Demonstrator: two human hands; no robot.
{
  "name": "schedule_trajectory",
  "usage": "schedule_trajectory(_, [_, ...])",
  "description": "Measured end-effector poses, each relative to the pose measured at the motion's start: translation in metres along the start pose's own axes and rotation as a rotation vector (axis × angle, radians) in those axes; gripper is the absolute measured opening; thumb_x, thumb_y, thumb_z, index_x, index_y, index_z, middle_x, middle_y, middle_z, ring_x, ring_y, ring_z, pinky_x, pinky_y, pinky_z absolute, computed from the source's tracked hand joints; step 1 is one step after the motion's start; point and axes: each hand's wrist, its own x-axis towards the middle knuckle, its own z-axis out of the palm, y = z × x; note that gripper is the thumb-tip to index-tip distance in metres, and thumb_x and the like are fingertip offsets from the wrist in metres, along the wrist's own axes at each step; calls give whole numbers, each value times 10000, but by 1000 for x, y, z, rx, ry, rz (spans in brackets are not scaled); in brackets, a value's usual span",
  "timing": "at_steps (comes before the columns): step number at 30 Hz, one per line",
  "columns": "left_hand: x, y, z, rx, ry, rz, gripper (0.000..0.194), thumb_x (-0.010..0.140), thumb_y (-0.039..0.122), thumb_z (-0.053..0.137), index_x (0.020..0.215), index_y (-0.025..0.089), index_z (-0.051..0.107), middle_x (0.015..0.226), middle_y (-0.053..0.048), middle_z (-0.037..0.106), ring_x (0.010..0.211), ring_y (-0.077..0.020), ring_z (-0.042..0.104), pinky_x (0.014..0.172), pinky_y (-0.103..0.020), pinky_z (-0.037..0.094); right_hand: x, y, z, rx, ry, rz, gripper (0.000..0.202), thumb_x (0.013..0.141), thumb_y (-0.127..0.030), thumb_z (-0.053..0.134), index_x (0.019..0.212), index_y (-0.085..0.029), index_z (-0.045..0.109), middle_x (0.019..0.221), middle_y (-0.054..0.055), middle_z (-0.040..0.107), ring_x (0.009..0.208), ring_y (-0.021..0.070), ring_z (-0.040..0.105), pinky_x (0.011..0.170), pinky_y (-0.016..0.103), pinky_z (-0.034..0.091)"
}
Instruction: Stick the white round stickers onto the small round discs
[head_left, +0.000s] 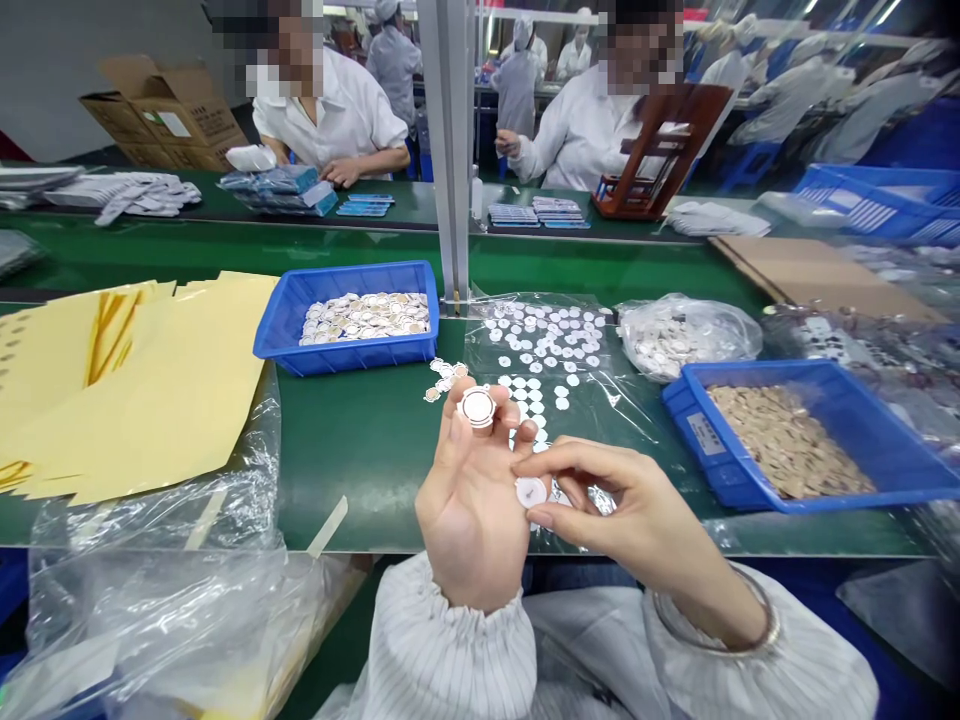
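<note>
My left hand (476,500), palm up, pinches a small round white piece with a dark ring (478,407) between thumb and fingertips. Close beside its palm, my right hand (622,500) grips a thin white disc (530,491) by its edge between thumb and index finger. Beyond my hands, white discs (531,393) lie in rows on the green bench, and more are spread on a clear plastic sheet (630,400). Just past my left fingertips sits a small loose group of ringed pieces (448,373).
A blue bin (345,352) of white round pieces stands at the back left; another blue bin (731,480) holds tan pieces at right. Yellow sheets (172,400) cover the left side. A clear bag (686,335) lies behind the right bin. Two co-workers sit across, beyond a metal post (450,150).
</note>
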Motion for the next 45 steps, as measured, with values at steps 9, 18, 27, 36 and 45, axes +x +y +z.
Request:
schedule_trajectory(9, [-3, 0, 2, -19, -46, -19, 115, 841, 264, 583, 908, 260, 677, 843, 6, 621, 701, -95, 548, 694, -213, 516, 2, 2, -1, 198, -50, 175, 157, 723, -240, 713, 879, -224, 724, 549, -78, 324, 536, 83, 306, 516, 240, 265])
schedule_trajectory(18, [-6, 3, 4, -17, -66, -22, 113, 846, 277, 588, 919, 262, 673, 847, 14, 632, 699, -92, 546, 697, -224, 523, 0, -2, -4, 144, -72, 123, 203, 757, -157, 664, 933, -244, 714, 627, -68, 371, 556, 73, 353, 562, 236, 317])
schedule_trajectory(27, [-6, 0, 2, -19, -47, -26, 101, 819, 259, 617, 905, 254, 669, 846, 12, 629, 712, -93, 544, 699, -218, 510, -3, -5, -7, -1, -11, -10, 219, 815, -133, 608, 970, -253, 704, 708, -43, 483, 599, 79, 423, 575, 230, 363])
schedule_trajectory(36, [-6, -6, 0, -45, -69, -37, 105, 821, 246, 615, 910, 228, 668, 808, 6, 653, 767, -109, 602, 796, -252, 526, -3, 1, -8, 85, 118, 71, 174, 801, -184, 643, 964, -245, 653, 753, -34, 544, 548, 72, 387, 508, 217, 368])
schedule_trajectory(45, [-11, -10, -2, 13, -90, -83, 104, 805, 238, 638, 898, 220, 679, 799, -2, 681, 822, -119, 641, 891, -255, 528, -5, -8, -15, 189, 228, 114, 173, 758, -312, 724, 907, -225, 738, 669, -9, 595, 545, 85, 404, 485, 223, 367])
